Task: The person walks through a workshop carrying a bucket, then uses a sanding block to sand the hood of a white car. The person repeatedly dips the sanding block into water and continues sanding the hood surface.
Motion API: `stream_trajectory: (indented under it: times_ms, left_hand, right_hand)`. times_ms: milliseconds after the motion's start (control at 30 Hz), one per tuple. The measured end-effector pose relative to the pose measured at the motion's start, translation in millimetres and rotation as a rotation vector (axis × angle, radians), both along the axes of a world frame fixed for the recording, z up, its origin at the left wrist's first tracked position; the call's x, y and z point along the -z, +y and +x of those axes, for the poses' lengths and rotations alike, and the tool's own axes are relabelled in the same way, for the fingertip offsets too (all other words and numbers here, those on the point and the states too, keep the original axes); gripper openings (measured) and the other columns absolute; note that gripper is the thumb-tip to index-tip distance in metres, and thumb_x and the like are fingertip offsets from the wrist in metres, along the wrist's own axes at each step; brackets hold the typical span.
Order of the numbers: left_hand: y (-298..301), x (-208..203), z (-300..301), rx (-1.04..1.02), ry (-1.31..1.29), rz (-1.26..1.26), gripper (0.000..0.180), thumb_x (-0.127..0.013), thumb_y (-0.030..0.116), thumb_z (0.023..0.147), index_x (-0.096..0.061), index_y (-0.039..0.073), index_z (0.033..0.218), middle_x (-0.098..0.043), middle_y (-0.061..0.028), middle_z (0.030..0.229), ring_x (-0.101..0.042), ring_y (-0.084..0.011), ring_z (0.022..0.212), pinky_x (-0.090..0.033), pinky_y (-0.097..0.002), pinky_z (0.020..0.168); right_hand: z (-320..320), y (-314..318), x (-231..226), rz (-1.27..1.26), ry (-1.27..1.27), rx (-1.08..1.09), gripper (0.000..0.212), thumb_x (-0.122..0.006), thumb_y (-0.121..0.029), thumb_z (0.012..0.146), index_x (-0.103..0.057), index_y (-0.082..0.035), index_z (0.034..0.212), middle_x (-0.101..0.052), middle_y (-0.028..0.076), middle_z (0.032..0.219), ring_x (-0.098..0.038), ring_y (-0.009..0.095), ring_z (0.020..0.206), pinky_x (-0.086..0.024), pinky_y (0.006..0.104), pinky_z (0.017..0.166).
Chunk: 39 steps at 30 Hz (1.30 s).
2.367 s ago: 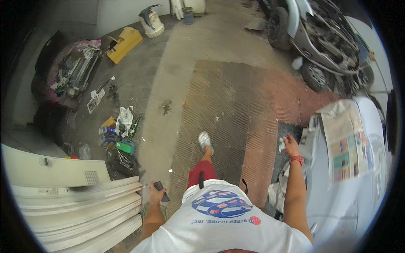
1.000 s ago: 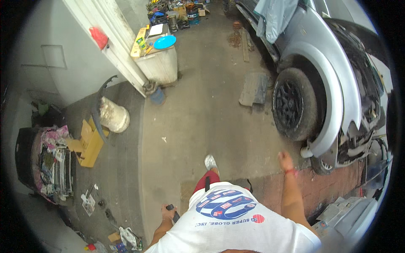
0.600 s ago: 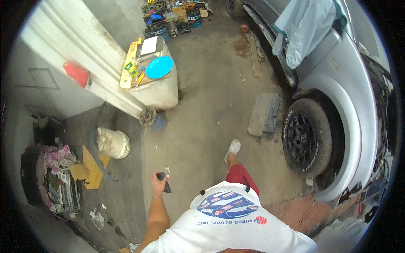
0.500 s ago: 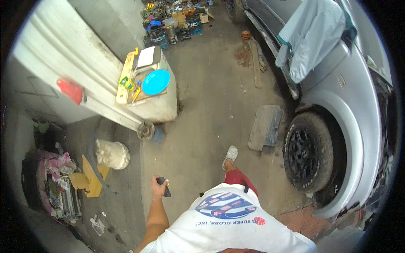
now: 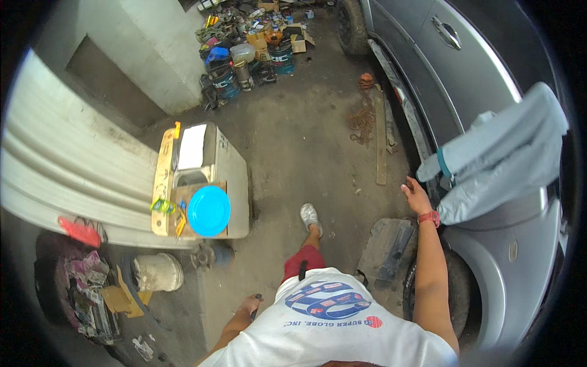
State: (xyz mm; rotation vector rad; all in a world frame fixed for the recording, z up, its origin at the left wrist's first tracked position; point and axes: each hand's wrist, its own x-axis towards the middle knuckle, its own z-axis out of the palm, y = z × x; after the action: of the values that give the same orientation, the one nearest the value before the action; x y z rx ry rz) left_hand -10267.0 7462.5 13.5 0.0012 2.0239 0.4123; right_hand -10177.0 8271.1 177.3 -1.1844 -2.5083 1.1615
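My left hand [image 5: 248,304] hangs low beside my white shirt. It is closed around a small dark object [image 5: 254,314], which is mostly hidden and whose kind I cannot make out. Out to the right, my right hand [image 5: 417,197] has its fingers apart and holds nothing; a red watch [image 5: 429,218] circles that wrist. Just beyond those fingers, a pale grey garment with teal trim [image 5: 501,159] hangs over the side of a silver car [image 5: 489,79]. I cannot tell whether the fingertips touch it.
At left stands a white cabinet [image 5: 239,183] carrying a blue round lid [image 5: 209,211] and tools. A dirty white bucket [image 5: 158,273] lies near cardboard [image 5: 125,300]. Clutter and blue drums [image 5: 281,60] fill the far end. A rusty chain [image 5: 362,122], a plank [image 5: 380,140] and a grey panel [image 5: 385,251] lie beside the car.
My right arm has come into view, reaching toward the car and garment. My left hand has drawn lower and closer to my body, still holding the dark object. The view has moved forward.
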Motion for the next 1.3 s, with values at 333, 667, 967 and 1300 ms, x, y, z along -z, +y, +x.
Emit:
stream_trajectory:
  times_ms: [333,667,967,1300]
  left_hand:
    - [321.8,17.6,-377.1,-0.351,-0.188,0.141,0.061,-0.046,0.053,0.109,-0.068,0.000,0.127,-0.072,-0.0115,0.108,-0.066,-0.0255,0.095,-0.050,-0.0444,0.087]
    - [594.8,-16.4,-751.4,-0.628,-0.292,0.183,0.034,-0.054,0.045,0.094,-0.060,0.011,0.097,-0.061,-0.0083,0.082,-0.062,-0.0229,0.077,-0.054,-0.0433,0.066]
    - [752.7,-38.4,-843.5,-0.546,-0.082,0.035,0.079,-0.063,0.049,0.103,-0.036,0.009,0.166,-0.051,-0.0233,0.159,-0.046,-0.0338,0.149,-0.035,-0.0418,0.121]
    - [878.4,48.9,-1052.9,-0.400,0.031,-0.059,0.055,-0.054,0.053,0.108,-0.057,0.008,0.141,-0.065,-0.0165,0.125,-0.061,-0.0274,0.114,-0.049,-0.0407,0.099]
  right_hand:
    - [5.3,22.8,247.9,-0.195,-0.928,-0.432,0.069,-0.050,-0.060,0.103,-0.063,-0.006,0.144,-0.061,0.021,0.149,-0.055,0.038,0.141,-0.043,0.0501,0.119]
    - [-142.6,148.6,248.6,-0.612,-0.927,0.015,0.062,-0.054,-0.055,0.104,-0.069,0.000,0.130,-0.065,0.026,0.140,-0.062,0.041,0.131,-0.048,0.0522,0.111]
    - [-630.5,620.8,172.7,-0.103,-0.208,0.089,0.062,-0.066,-0.049,0.102,-0.064,0.002,0.137,-0.070,0.024,0.132,-0.067,0.041,0.122,-0.051,0.0462,0.107]
    - [-1001.3,855.9,89.4,-0.140,-0.009,0.167,0.053,-0.065,-0.044,0.104,-0.063,-0.005,0.140,-0.073,0.021,0.123,-0.071,0.036,0.114,-0.054,0.0440,0.097]
